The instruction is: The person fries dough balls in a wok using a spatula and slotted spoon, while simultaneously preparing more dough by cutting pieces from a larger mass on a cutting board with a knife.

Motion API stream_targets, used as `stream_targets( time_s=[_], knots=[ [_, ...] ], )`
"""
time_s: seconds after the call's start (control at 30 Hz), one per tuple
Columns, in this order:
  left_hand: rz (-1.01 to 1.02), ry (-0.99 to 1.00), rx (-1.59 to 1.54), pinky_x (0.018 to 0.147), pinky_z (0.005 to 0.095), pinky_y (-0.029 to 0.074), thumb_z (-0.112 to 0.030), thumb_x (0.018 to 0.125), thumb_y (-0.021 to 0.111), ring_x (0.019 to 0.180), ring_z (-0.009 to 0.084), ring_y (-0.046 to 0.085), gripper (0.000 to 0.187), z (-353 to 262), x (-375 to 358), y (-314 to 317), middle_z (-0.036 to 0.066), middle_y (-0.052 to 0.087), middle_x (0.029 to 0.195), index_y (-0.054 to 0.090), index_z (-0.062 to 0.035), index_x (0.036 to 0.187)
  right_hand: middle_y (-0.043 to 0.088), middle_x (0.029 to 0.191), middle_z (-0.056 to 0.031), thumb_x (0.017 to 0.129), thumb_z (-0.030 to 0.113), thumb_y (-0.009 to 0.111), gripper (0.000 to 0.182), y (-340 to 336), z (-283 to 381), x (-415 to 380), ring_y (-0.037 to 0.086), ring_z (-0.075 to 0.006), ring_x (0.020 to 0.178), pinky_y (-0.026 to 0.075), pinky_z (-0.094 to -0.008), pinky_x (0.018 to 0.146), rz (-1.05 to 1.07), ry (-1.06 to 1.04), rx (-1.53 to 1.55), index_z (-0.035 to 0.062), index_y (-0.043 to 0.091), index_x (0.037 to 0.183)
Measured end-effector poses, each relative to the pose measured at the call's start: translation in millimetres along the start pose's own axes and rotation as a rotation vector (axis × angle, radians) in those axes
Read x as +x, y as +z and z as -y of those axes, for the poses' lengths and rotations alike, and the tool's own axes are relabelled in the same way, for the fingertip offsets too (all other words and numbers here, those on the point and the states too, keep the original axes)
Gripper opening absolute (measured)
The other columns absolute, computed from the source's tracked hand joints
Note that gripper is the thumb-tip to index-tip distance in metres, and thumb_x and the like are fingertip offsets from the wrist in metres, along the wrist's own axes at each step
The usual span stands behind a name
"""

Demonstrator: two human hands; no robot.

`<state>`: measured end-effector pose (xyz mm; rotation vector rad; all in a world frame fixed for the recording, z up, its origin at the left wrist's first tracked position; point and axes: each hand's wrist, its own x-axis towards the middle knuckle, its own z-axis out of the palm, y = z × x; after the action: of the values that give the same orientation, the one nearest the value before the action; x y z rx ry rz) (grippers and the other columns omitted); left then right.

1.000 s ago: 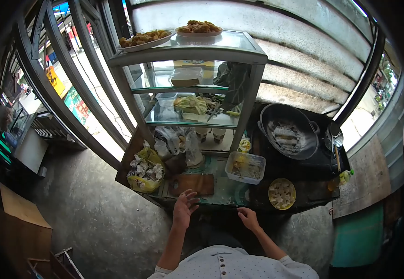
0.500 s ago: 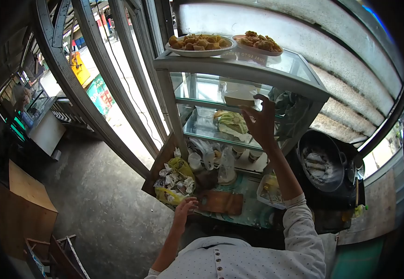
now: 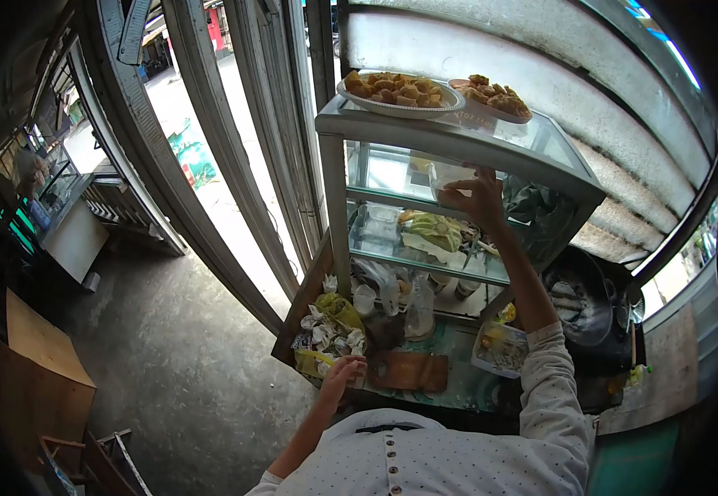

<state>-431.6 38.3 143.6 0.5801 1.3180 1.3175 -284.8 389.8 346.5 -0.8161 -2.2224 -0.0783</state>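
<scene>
My right hand (image 3: 476, 198) is raised at the upper shelf of a glass display case (image 3: 458, 136), its fingers bent together around the edge of a clear container (image 3: 444, 175). On the shelf below lies a green cabbage (image 3: 433, 231). My left hand (image 3: 344, 374) hovers low, near a yellow plastic bag with crumpled paper (image 3: 338, 318) and left of a brown wooden board (image 3: 409, 371); its fingers are slightly curled and apart, with nothing seen in them.
Two plates of fried food (image 3: 400, 93) (image 3: 495, 99) stand on the case. A black wok (image 3: 578, 302) is at the right, beside a plastic tub (image 3: 499, 349). Metal bars (image 3: 210, 149) rise at the left. A person (image 3: 28, 174) is at the far left.
The view has shifted left, so the case appears further right. My right hand has closed from a spread pinch and now meets a clear container on the upper shelf.
</scene>
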Motion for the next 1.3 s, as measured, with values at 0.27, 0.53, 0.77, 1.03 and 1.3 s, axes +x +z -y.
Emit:
stream_targets(
  time_s=[0.27, 0.53, 0.77, 1.03, 1.3],
  knots=[
    [0.032, -0.024, -0.021, 0.079, 0.0273, 0.041, -0.031, 0.088, 0.047, 0.091, 0.0110, 0.056, 0.033, -9.4, 8.6, -15.6, 0.003, 0.059, 0.103, 0.053, -0.0086, 0.112, 0.053, 0.109, -0.0026, 0.071, 0.031, 0.069, 0.016, 8.1, -10.4, 2.2, 0.048, -0.0209, 0.106, 0.032, -0.0408, 0.086, -0.029, -0.011, -0.047, 0.0188, 0.071, 0.081],
    [0.081, -0.072, -0.024, 0.077, 0.0281, 0.039, -0.032, 0.089, 0.046, 0.089, 0.0114, 0.056, 0.031, -5.6, 8.3, -25.4, 0.001, 0.058, 0.102, 0.055, -0.0111, 0.110, 0.052, 0.099, -0.0035, 0.072, 0.021, 0.067, 0.014, 4.7, 4.5, -4.3, 0.050, -0.0201, 0.098, 0.032, -0.0395, 0.084, -0.179, -0.256, -0.342, 0.0113, 0.064, 0.082],
    [0.132, -0.057, 0.014, 0.076, 0.0265, 0.038, -0.032, 0.089, 0.046, 0.088, 0.0090, 0.055, 0.030, -3.4, 15.8, -46.3, 0.000, 0.058, 0.102, 0.056, -0.0124, 0.109, 0.051, 0.096, -0.0065, 0.079, 0.017, 0.062, 0.011, -7.9, 26.3, -26.0, 0.050, -0.0229, 0.093, 0.035, -0.0395, 0.080, -0.368, -0.213, -0.381, 0.0100, 0.060, 0.087],
    [0.173, -0.016, 0.053, 0.077, 0.0277, 0.039, -0.036, 0.089, 0.044, 0.088, 0.0105, 0.055, 0.035, -16.5, 11.2, -52.9, 0.001, 0.060, 0.099, 0.057, -0.0118, 0.109, 0.050, 0.090, -0.0063, 0.075, 0.013, 0.064, 0.010, -60.8, 111.4, -74.0, 0.049, -0.0235, 0.088, 0.035, -0.0386, 0.078, -0.197, -0.083, -0.216, 0.0074, 0.060, 0.083],
    [0.552, -0.398, -0.121, 0.076, 0.0320, 0.048, -0.062, 0.088, 0.025, 0.090, 0.0192, 0.060, 0.069, -26.8, 21.8, -61.8, 0.008, 0.063, 0.096, 0.056, -0.0062, 0.113, 0.053, 0.089, -0.0026, 0.064, 0.018, 0.071, 0.015, 7.6, 167.9, -186.9, 0.052, -0.0216, 0.086, 0.036, -0.0371, 0.078, 0.220, -0.018, 0.209, 0.0145, 0.066, 0.077]
  ],
)
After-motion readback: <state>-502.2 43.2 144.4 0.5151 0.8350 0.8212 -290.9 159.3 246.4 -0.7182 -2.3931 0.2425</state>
